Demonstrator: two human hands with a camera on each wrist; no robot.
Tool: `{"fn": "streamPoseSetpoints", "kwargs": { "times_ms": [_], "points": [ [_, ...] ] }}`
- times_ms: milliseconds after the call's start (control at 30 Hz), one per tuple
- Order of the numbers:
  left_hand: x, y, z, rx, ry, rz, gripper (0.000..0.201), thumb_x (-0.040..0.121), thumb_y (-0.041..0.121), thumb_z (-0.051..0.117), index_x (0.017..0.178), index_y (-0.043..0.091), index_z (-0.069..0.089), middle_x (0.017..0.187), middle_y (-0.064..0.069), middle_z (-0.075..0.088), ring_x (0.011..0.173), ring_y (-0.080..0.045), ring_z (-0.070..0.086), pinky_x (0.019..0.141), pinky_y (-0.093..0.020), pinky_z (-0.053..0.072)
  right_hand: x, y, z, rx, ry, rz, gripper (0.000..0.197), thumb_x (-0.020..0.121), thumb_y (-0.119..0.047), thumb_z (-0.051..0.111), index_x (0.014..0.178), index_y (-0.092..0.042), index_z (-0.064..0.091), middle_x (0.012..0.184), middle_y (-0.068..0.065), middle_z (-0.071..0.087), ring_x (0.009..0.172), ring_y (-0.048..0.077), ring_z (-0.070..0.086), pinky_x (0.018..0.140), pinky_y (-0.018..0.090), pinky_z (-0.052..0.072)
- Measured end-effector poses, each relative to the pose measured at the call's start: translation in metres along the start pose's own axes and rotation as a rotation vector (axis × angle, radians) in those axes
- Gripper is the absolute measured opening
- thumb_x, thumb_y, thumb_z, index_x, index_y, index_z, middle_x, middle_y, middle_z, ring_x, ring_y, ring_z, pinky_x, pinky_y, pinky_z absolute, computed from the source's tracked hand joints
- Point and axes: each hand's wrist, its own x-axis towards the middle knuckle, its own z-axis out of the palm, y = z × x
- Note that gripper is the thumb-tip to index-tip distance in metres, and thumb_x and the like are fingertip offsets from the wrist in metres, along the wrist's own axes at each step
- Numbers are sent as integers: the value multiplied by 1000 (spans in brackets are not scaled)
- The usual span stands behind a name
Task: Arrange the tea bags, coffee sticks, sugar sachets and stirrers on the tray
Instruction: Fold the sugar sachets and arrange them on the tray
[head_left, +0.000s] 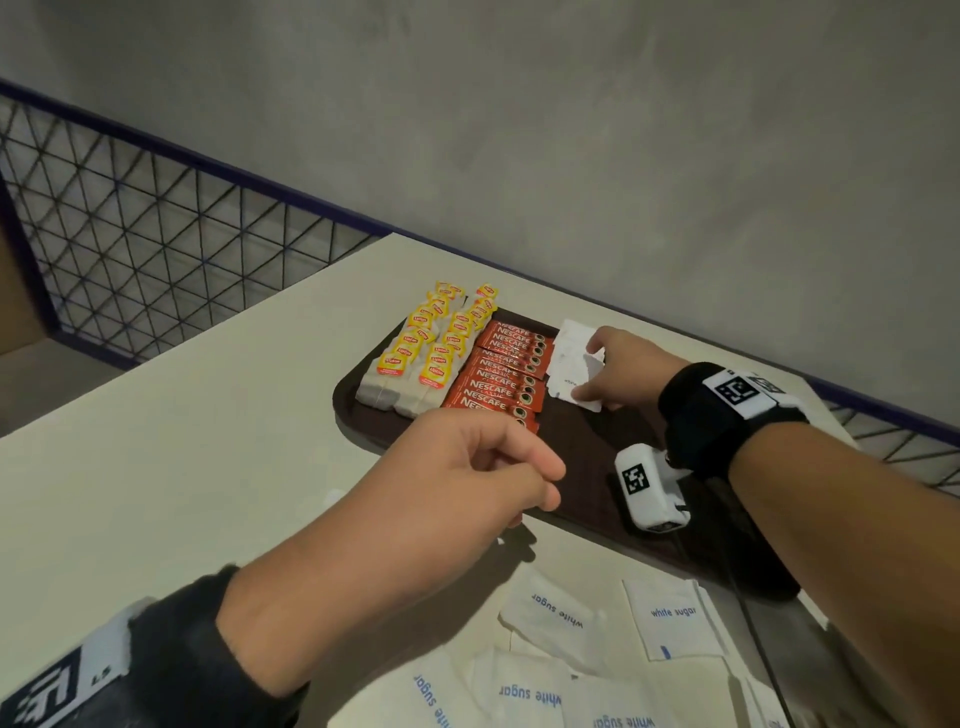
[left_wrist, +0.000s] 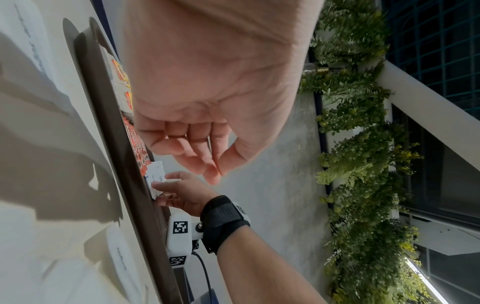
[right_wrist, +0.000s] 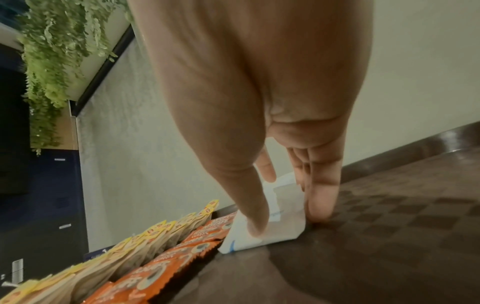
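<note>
A dark brown tray (head_left: 582, 457) lies on the white table. It holds rows of tea bags (head_left: 415, 358) with yellow tags, red coffee sticks (head_left: 498, 379) beside them, and a small stack of white sugar sachets (head_left: 569, 358) to their right. My right hand (head_left: 592, 374) pinches that stack between thumb and fingers, and the sachets (right_wrist: 280, 230) stand on edge against the tray floor (right_wrist: 389, 226). My left hand (head_left: 550, 486) hovers over the tray's near edge. Its fingers (left_wrist: 197, 162) are loosely curled and hold nothing. More sugar sachets (head_left: 670, 618) lie loose on the table in front of me.
A grey wall runs close behind the tray. A black mesh railing (head_left: 156, 249) stands beyond the table's left end. The right wrist camera (head_left: 647, 488) and its cable (head_left: 748, 597) hang over the tray's right part. Bare table top (head_left: 208, 441) extends left of the tray.
</note>
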Motion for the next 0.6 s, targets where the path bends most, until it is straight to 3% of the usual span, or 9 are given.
{"fn": "streamPoseSetpoints", "kwargs": {
  "times_ms": [133,267,367,500,600],
  "points": [
    [1,0,-2,-4,20,5,22,85,11,74,79,32,79,86,-4,79,69,-8,64,68,-24,47,4,0,3,2,38,6,64,85,-22,82,137,-14,46,110,9,65,76,21,70,66,31,57],
    [2,1,-4,-37,37,19,19,85,8,73,79,25,79,85,-6,79,67,-11,62,62,-22,45,10,2,8,-37,76,-18,69,83,-26,83,139,-15,45,116,10,66,88,24,70,82,38,58],
    [2,0,-4,-42,52,25,18,86,5,72,79,20,78,83,-7,79,66,-11,60,55,-16,44,12,4,10,-41,105,-29,72,82,-26,83,141,-14,43,124,13,65,102,30,68,83,37,54],
    [2,2,-3,-22,65,37,20,86,3,72,79,21,78,83,-6,79,64,-9,60,54,-13,43,4,4,5,-45,105,-4,73,82,-34,83,140,-14,43,121,13,63,95,29,67,82,41,58],
    [2,8,-6,-49,138,76,19,87,1,71,82,18,77,86,-8,79,61,-7,59,49,-9,40,-21,-5,-13,-85,121,-69,62,84,-40,79,133,-15,52,117,9,63,90,24,61,77,33,49]
  ]
}}
